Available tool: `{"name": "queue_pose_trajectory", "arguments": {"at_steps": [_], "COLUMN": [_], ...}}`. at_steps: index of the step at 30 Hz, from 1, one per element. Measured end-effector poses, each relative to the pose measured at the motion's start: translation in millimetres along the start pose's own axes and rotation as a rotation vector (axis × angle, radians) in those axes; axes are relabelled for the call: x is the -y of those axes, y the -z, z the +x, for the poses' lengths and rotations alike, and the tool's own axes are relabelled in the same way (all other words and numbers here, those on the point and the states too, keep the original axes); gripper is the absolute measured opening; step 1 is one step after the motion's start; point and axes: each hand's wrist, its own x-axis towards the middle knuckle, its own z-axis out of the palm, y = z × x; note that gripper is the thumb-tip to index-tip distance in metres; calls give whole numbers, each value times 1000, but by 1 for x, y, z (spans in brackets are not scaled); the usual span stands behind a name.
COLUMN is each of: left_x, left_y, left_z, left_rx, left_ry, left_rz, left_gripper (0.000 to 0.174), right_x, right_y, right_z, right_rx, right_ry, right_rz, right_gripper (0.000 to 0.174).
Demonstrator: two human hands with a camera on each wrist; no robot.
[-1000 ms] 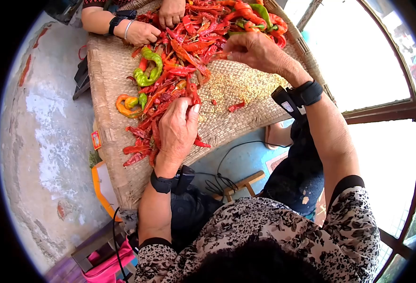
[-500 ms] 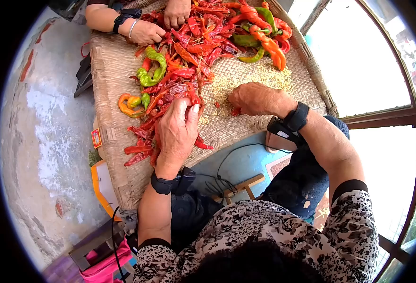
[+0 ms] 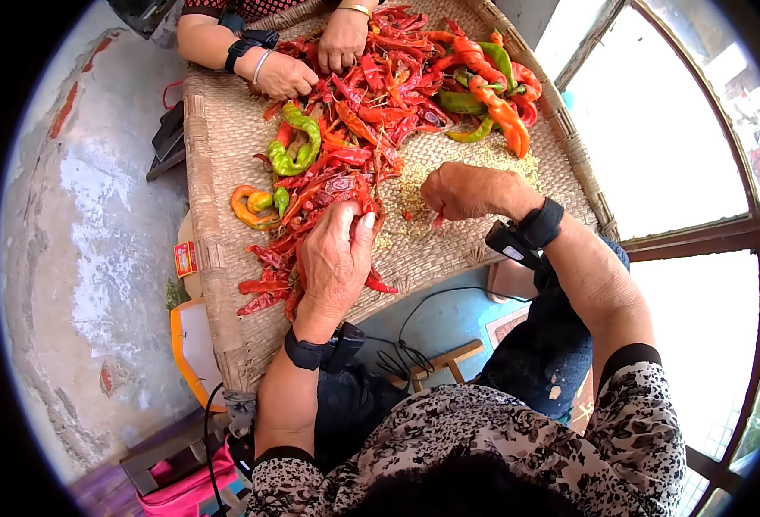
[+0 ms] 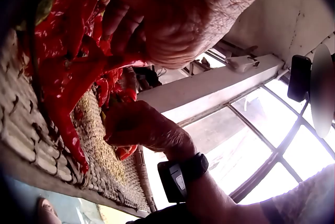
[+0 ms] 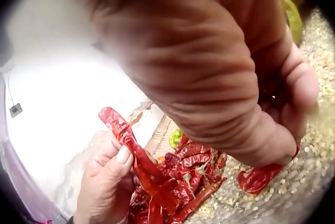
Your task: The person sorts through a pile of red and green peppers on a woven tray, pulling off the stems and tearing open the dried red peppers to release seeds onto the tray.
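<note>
My left hand (image 3: 335,267) grips a wrinkled dried red chili (image 5: 125,134) near the front of the woven tray (image 3: 210,267), its thumb laid along the pod. In the right wrist view the chili's tip sticks up past the thumb. Low over scattered pale seeds (image 5: 293,192), my right hand (image 3: 475,191) pinches a small torn piece of red chili (image 5: 256,179) between thumb and fingers. A long heap of dried red chilies (image 3: 388,82) runs from beside my left hand to the far side of the tray.
Another person's two hands (image 3: 285,76) work at the heap's far left. Green curled peppers (image 3: 293,155) and an orange one (image 3: 249,207) edge the heap; fresh peppers (image 3: 500,95) lie far right. Windows (image 3: 681,172) stand to the right, and a black cable (image 3: 406,349) hangs below the tray.
My right hand has come back from beside the far chilies to the seeds and picked up the red piece lying there. My left hand keeps its grip on its chili.
</note>
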Motion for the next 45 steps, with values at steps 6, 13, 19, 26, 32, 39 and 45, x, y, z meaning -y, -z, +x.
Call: {"name": "queue_pose_trajectory", "arguments": {"at_steps": [6, 13, 19, 26, 32, 39, 45], "left_x": [-2, -7, -5, -6, 0, -3, -1], "left_y": [0, -3, -4, -6, -15, -18, -20], "left_z": [0, -2, -2, -4, -10, -12, -15], "left_rx": [-20, 51, 20, 82, 157, 260, 228], "left_ry": [37, 18, -23, -51, -126, -189, -245], "left_rz": [-29, -35, -31, 14, 113, 213, 213], "left_gripper": [15, 13, 14, 13, 13, 13, 11], "right_x": [-10, 8, 16, 16, 18, 7, 13], "right_y": [34, -28, -30, 3, 29, 40, 33], "right_z": [29, 48, 48, 4, -22, -9, 11], "right_rx": [-1154, -608, -573, -396, -341, -671, -689], "right_ry": [-33, 97, 14, -27, -75, 0, -115], "right_rz": [257, -66, -252, 133, 605, 726, 681], "right_gripper": [35, 32, 26, 16, 17, 41, 74]}}
